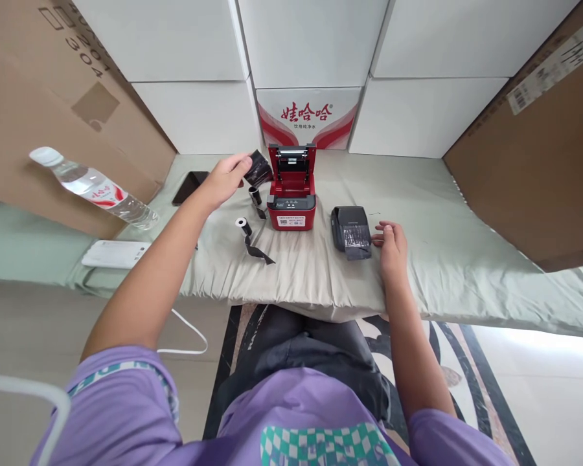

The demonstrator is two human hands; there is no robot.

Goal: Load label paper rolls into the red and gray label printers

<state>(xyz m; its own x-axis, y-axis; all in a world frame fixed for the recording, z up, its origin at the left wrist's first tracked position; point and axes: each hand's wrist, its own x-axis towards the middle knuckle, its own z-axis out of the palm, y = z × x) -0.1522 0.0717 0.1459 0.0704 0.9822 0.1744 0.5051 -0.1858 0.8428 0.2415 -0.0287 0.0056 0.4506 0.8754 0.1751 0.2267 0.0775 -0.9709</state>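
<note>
My left hand (226, 178) pinches a dark, glossy piece of printed black paper (258, 169) just left of the red receipt printer (292, 210). That printer's lid stands raised, and its inside shows. In front of and below my left hand are two small rolls of black paper (243, 226) (254, 195), each with a loose tail on the cloth. My right hand (392, 249) rests on the cloth, fingers apart, close beside a black portable printer (350, 223); whether a fingertip touches it I cannot tell. A strip of dark printed paper hangs over that printer's front.
A clear water bottle (94, 188) leans by a cardboard box (63, 116) on the left, near a black phone (189, 186) and a white power bank (114, 254). White boxes (194, 116) line the back. Another cardboard box (539, 162) stands right, on the green cloth (437, 285).
</note>
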